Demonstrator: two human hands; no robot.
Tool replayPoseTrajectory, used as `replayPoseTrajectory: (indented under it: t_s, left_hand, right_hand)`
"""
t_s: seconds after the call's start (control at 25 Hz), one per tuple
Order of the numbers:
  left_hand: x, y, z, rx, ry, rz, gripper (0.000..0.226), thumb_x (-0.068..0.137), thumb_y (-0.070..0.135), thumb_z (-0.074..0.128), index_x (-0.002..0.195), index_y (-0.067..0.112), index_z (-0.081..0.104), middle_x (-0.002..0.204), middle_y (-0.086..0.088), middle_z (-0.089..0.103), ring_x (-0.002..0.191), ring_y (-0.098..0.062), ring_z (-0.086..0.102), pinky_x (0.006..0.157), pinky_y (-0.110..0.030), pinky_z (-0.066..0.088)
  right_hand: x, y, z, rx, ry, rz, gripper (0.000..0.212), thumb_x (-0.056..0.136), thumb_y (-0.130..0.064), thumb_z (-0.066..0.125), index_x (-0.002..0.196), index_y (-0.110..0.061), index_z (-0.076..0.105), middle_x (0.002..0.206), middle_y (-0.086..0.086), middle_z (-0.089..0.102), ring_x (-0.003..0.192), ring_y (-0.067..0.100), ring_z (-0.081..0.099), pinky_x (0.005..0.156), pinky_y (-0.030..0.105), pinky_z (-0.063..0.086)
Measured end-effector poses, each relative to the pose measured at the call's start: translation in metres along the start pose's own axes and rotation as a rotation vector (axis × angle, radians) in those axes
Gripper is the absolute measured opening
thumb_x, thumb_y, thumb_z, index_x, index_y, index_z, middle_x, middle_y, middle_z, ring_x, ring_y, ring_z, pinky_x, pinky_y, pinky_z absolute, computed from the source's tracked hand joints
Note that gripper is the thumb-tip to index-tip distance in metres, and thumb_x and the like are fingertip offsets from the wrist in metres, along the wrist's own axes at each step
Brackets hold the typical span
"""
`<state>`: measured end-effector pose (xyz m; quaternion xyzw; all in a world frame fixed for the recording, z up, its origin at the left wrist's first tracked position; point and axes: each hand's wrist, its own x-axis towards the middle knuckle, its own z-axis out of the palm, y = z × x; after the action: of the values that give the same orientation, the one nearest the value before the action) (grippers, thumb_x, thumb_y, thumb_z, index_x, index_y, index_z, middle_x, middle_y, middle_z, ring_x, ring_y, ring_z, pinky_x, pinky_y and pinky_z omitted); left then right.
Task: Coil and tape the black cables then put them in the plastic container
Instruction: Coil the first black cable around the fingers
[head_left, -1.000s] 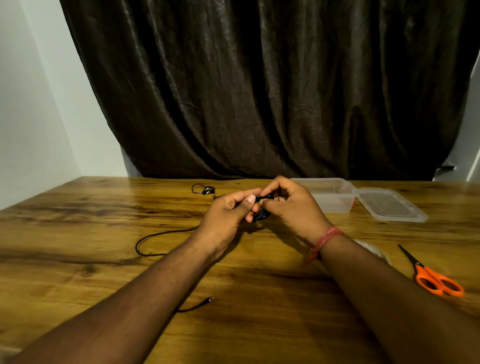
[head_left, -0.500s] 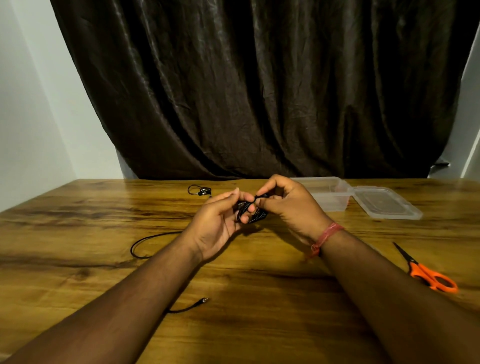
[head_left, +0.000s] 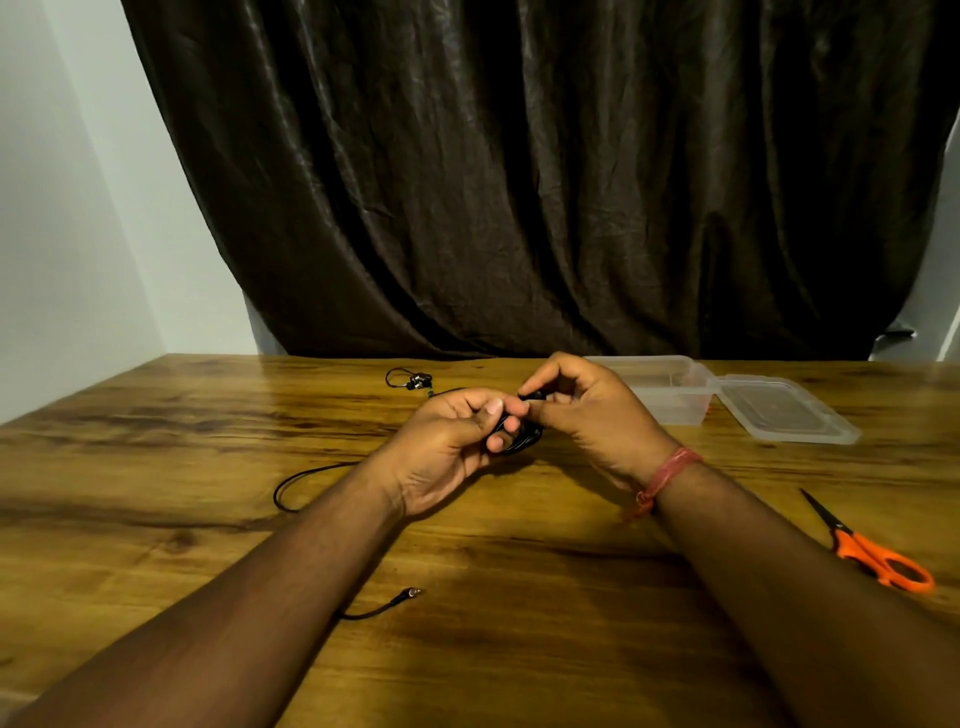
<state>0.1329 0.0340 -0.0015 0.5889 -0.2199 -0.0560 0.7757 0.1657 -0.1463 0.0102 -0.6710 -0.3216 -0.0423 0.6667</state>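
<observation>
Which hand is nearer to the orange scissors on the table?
Right. The right hand grips the black cable up-left of the orange scissors; the left hand, also gripping the cable, lies farther left.

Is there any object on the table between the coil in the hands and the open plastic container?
Nothing visible blocks that way. The cable coil is held by the left hand and right hand, and the plastic container stands open just beyond the right hand. Its lid lies on the container's far side, and the scissors lie nearer the person.
</observation>
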Motion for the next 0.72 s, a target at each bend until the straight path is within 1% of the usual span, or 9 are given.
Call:
replayPoseTrajectory:
  t_s: [0.08,0.12,0.28,0.48,0.6,0.68,0.72]
  left_hand:
    - [0.0008,-0.0012,0.0024,-0.012,0.032,0.003,0.027,0.096,0.007,0.047,0.090,0.010,0.073,0.073,0.000,0.060,0.058,-0.004,0.048,0.056,-0.016,0.045]
    - [0.0012,-0.0016,0.0031,-0.018,0.041,0.003,0.026,0.096,0.007,0.047,0.090,0.009,0.072,0.073,0.000,0.060,0.058,-0.004,0.048,0.055,-0.016,0.045]
    - [0.0025,-0.0017,0.0029,-0.040,0.018,0.003,0.020,0.092,0.011,0.051,0.092,0.009,0.071,0.075,0.000,0.059,0.060,-0.005,0.048,0.058,-0.017,0.046]
    - [0.0021,-0.0024,0.0008,0.017,-0.023,0.000,0.020,0.091,0.012,0.055,0.095,0.012,0.075,0.079,0.001,0.063,0.066,-0.005,0.054,0.068,-0.020,0.050]
    - [0.0014,-0.0023,0.0006,0.029,-0.017,-0.002,0.020,0.089,0.010,0.056,0.092,0.011,0.076,0.077,0.001,0.064,0.064,-0.006,0.054,0.064,-0.019,0.050]
    - [0.0003,-0.0013,0.0020,0.031,0.008,-0.001,0.019,0.088,0.009,0.056,0.089,0.010,0.075,0.075,0.000,0.063,0.062,-0.006,0.053,0.061,-0.019,0.049]
    - [0.0009,-0.0018,0.0030,0.016,0.026,-0.005,0.018,0.088,0.008,0.055,0.090,0.009,0.073,0.074,-0.001,0.062,0.061,-0.006,0.053,0.061,-0.019,0.049]
  right_hand:
    - [-0.0003,-0.0004,-0.0009,0.018,-0.009,0.013,0.017,0.084,0.008,0.067,0.091,-0.008,0.065,0.078,0.000,0.064,0.068,0.002,0.058,0.065,0.015,0.049]
    - [-0.0006,-0.0006,-0.0016,0.031,-0.012,0.022,0.017,0.084,0.009,0.066,0.092,-0.007,0.065,0.080,0.001,0.064,0.071,0.003,0.060,0.067,0.015,0.051]
    - [-0.0012,-0.0020,-0.0034,0.114,-0.009,0.071,0.020,0.084,0.012,0.064,0.091,-0.007,0.064,0.085,0.004,0.066,0.081,0.011,0.063,0.076,0.021,0.052]
    - [-0.0001,-0.0024,-0.0029,0.154,0.009,0.089,0.019,0.082,0.010,0.066,0.088,-0.007,0.064,0.082,0.006,0.066,0.079,0.013,0.063,0.073,0.021,0.052]
    - [-0.0011,-0.0010,-0.0036,0.144,-0.008,0.106,0.020,0.082,0.011,0.067,0.090,-0.008,0.065,0.082,0.004,0.067,0.079,0.011,0.063,0.072,0.020,0.053]
    - [-0.0014,-0.0007,-0.0064,0.157,-0.056,0.143,0.026,0.082,0.013,0.065,0.097,-0.008,0.066,0.088,0.005,0.069,0.087,0.015,0.065,0.079,0.024,0.054]
    - [-0.0017,-0.0025,-0.0102,0.168,-0.099,0.174,0.032,0.081,0.014,0.064,0.103,-0.010,0.066,0.094,0.006,0.070,0.093,0.017,0.066,0.085,0.028,0.054]
